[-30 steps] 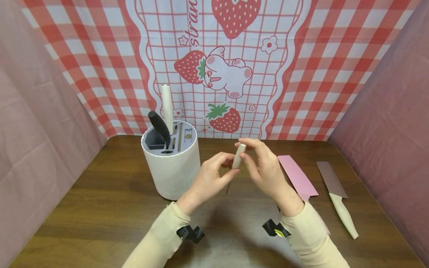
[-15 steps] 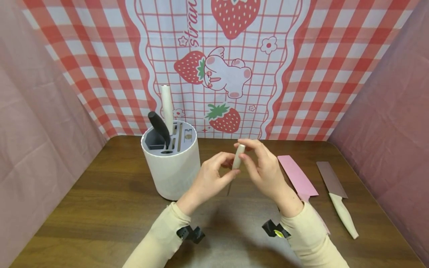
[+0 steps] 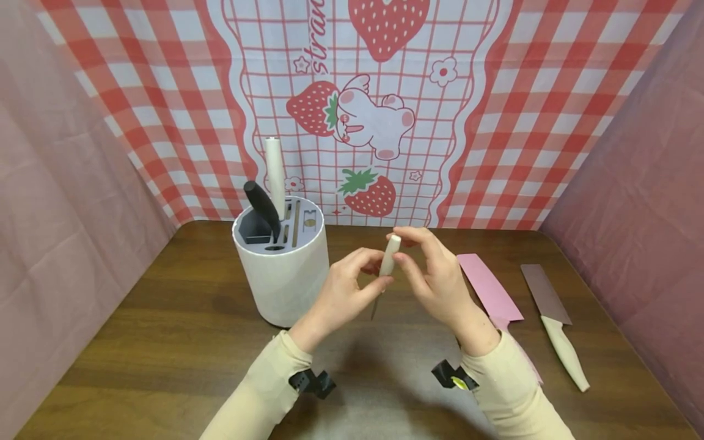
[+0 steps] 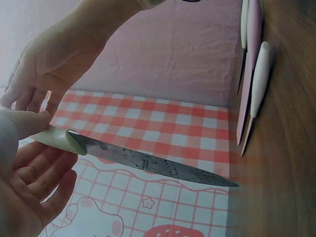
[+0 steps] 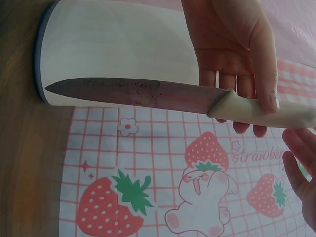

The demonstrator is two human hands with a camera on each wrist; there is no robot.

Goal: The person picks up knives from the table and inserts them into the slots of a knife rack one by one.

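A knife with a cream handle [image 3: 390, 256] is held point-down above the table by both hands. My left hand [image 3: 346, 286] grips the handle near the blade, its thumb on one side and fingers on the other. At the handle's top end, my right hand [image 3: 437, 278] pinches with thumb and fingertips. The pointed blade [image 4: 153, 163] has dark marks along its side in the left wrist view. From the right wrist, the same blade [image 5: 133, 92] shows in front of the white knife block [image 5: 118, 44].
The round knife block [image 3: 283, 287] stands left, with a black handle [image 3: 263, 208] and a white handle [image 3: 275, 177] rising from it. A pink cleaver [image 3: 489, 287] and a cream-handled cleaver [image 3: 563, 354] lie right. Another white-handled knife [image 4: 260, 79] shows in the left wrist view.
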